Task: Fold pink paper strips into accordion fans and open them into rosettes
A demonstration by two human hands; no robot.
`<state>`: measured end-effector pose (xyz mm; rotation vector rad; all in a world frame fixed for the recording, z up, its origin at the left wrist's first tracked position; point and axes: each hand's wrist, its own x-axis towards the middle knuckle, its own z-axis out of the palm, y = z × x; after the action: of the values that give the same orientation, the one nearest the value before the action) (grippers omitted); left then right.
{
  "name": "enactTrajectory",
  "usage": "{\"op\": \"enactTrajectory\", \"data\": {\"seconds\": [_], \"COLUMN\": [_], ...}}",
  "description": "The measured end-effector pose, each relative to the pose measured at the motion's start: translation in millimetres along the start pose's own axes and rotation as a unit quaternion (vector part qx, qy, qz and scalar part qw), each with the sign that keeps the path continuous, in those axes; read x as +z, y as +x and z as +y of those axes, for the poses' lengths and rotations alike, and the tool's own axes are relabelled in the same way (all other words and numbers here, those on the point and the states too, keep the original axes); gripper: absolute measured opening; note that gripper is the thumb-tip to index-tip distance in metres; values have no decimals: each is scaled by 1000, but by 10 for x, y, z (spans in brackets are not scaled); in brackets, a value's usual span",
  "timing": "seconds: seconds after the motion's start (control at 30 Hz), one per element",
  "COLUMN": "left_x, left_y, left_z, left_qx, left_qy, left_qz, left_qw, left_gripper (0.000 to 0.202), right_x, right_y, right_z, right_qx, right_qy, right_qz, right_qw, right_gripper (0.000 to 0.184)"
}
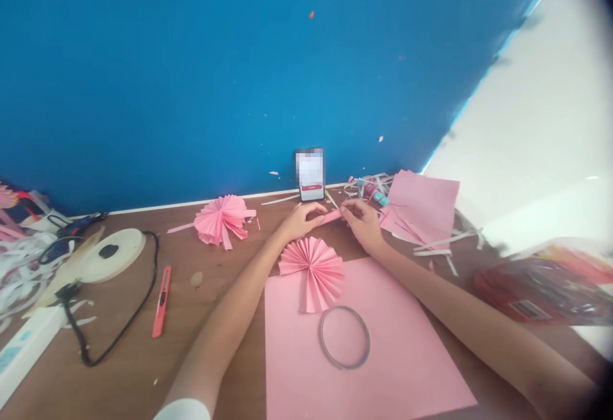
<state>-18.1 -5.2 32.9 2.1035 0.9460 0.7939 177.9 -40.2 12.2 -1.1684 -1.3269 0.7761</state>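
Both my hands meet far out on the brown table, just in front of a phone (310, 174) propped against the blue wall. My left hand (302, 219) and my right hand (361, 219) each pinch one end of a narrow folded strip of pink paper (330, 217) held between them. Nearer to me a pleated pink paper fan (312, 271) lies on the top edge of a large pink sheet (407, 356). A thin metal ring (345, 337) rests on that sheet.
A second pink fan (221, 219) lies at the back left. A red utility knife (161, 292), a tape roll (109, 254) and a black cable (129, 315) lie left. Pink sheets (421, 203) and paper scraps sit right, beside a red packet (536, 286).
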Motion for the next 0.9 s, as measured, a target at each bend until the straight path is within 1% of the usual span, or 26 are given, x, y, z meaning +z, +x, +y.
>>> {"op": "enactTrajectory", "data": {"seconds": [0.13, 0.23, 0.33, 0.4, 0.47, 0.57, 0.7, 0.83, 0.9], "left_x": [-30, -52, -55, -52, -53, -58, -52, -26, -20], "left_y": [1, 10, 28, 38, 43, 42, 42, 39, 28], "left_z": [74, 146, 233, 284, 315, 314, 255, 189, 163], "left_qx": [32, 38, 43, 51, 54, 47, 32, 38, 40], "left_qy": [9, 57, 95, 93, 86, 98, 131, 140, 148], "left_qz": [-22, -35, -53, -59, -51, -30, -34, -29, -22], "left_qw": [999, 997, 993, 993, 994, 994, 990, 989, 988], "left_gripper": [38, 45, 45, 42, 39, 36, 38, 38, 36], "right_x": [3, 11, 19, 21, 23, 29, 38, 24, 17], "right_y": [-5, -16, -31, -43, -55, -66, -50, -24, -20], "right_z": [15, 12, -14, -42, -69, -89, -60, -26, -22], "right_qx": [-6, -10, -24, -37, -46, -47, -34, -22, -26], "right_qy": [18, 33, 38, 29, 14, -7, -24, -47, -59], "right_qz": [10, -1, -19, -30, -38, -43, -42, -80, -85], "right_qw": [1000, 999, 999, 998, 998, 998, 998, 995, 994], "right_gripper": [20, 22, 24, 25, 25, 26, 32, 29, 29]}}
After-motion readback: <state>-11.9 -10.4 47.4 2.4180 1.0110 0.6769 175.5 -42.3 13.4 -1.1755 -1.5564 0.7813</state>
